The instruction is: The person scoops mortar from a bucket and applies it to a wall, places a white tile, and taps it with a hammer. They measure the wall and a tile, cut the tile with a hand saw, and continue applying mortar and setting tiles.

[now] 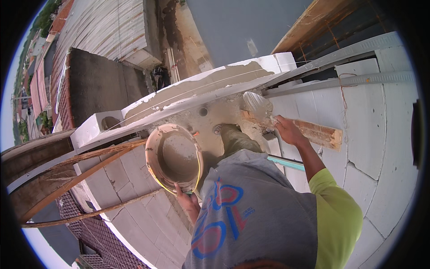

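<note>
A round pinkish bucket [151, 148], with grey mortar [178, 151] inside, is tilted in front of me on the left. My left hand [184, 197] is closed on its yellow wire handle at the near rim. In my right hand [289, 130] is a mortar-smeared trowel [258, 104], its ridged, pale blade pointing away from me, close to the block wall. My fingers are closed around the handle end. Beyond both hands runs a low wall of white blocks [284, 62], with grey mortar [201, 87] spread along part of it and a thin string stretched across.
A wooden plank [318, 133] lies beneath my right hand. Metal channels [358, 80] run along the right, beside large white panels [363, 116]. Wooden beams [89, 154] stand at the left, with tiled roofs [107, 235] lower down. Past the wall is a drop toward a corrugated roof [103, 31].
</note>
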The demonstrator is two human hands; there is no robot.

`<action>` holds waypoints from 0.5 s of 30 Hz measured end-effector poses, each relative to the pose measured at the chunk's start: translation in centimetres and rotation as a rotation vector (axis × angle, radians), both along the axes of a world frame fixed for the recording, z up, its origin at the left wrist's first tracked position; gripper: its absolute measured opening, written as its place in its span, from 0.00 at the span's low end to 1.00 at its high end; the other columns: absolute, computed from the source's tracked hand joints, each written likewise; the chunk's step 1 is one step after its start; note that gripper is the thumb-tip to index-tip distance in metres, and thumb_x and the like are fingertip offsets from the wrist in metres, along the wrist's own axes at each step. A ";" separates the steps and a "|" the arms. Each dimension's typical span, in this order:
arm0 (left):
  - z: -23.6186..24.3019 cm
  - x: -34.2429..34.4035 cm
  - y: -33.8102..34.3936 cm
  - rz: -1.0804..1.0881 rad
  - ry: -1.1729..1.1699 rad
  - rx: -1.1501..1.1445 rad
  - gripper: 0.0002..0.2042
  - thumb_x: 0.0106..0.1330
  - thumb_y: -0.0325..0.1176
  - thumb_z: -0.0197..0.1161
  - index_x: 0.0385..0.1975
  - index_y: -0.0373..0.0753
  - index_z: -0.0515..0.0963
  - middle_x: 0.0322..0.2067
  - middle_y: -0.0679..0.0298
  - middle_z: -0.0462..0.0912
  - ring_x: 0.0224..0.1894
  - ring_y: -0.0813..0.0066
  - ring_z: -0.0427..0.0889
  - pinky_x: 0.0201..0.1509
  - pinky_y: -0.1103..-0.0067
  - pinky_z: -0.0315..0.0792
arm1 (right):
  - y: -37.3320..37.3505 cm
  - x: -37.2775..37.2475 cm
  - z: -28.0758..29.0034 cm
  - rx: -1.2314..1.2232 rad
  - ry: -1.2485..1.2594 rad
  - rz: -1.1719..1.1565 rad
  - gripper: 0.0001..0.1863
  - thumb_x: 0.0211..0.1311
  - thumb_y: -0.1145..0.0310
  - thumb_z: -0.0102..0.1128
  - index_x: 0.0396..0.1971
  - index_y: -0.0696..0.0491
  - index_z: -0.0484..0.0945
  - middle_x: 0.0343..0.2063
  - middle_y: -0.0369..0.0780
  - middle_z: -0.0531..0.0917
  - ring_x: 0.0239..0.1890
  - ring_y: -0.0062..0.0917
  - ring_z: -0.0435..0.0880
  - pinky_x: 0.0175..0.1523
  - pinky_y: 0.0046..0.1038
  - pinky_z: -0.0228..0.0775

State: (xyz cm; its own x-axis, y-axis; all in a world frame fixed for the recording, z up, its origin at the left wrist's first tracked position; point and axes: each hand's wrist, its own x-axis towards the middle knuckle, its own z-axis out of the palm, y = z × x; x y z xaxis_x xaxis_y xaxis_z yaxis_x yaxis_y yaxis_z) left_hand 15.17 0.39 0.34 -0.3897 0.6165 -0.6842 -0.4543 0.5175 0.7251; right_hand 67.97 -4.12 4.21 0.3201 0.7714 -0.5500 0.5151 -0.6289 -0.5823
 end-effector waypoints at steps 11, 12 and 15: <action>-0.5 1.0 -3.2 0.281 -0.116 0.242 0.17 0.84 0.36 0.63 0.64 0.34 0.80 0.56 0.55 0.90 0.54 0.65 0.91 0.60 0.69 0.85 | 19.8 -26.5 5.2 0.260 -0.344 1.404 0.19 0.69 0.60 0.65 0.53 0.57 0.84 0.51 0.50 0.87 0.55 0.47 0.87 0.59 0.49 0.83; -0.4 1.2 -4.1 0.284 -0.129 0.260 0.17 0.85 0.39 0.61 0.64 0.35 0.80 0.55 0.56 0.90 0.55 0.65 0.90 0.62 0.68 0.84 | 19.3 -28.6 5.8 0.326 -0.342 1.491 0.20 0.69 0.58 0.67 0.51 0.56 0.85 0.50 0.49 0.86 0.54 0.45 0.86 0.60 0.49 0.81; 1.3 2.6 -5.5 0.393 -0.184 0.316 0.30 0.88 0.59 0.46 0.63 0.37 0.82 0.55 0.58 0.90 0.59 0.68 0.88 0.67 0.65 0.80 | 16.4 -34.3 8.7 0.502 -0.237 1.748 0.23 0.65 0.50 0.71 0.47 0.54 0.86 0.48 0.45 0.86 0.54 0.41 0.84 0.61 0.46 0.77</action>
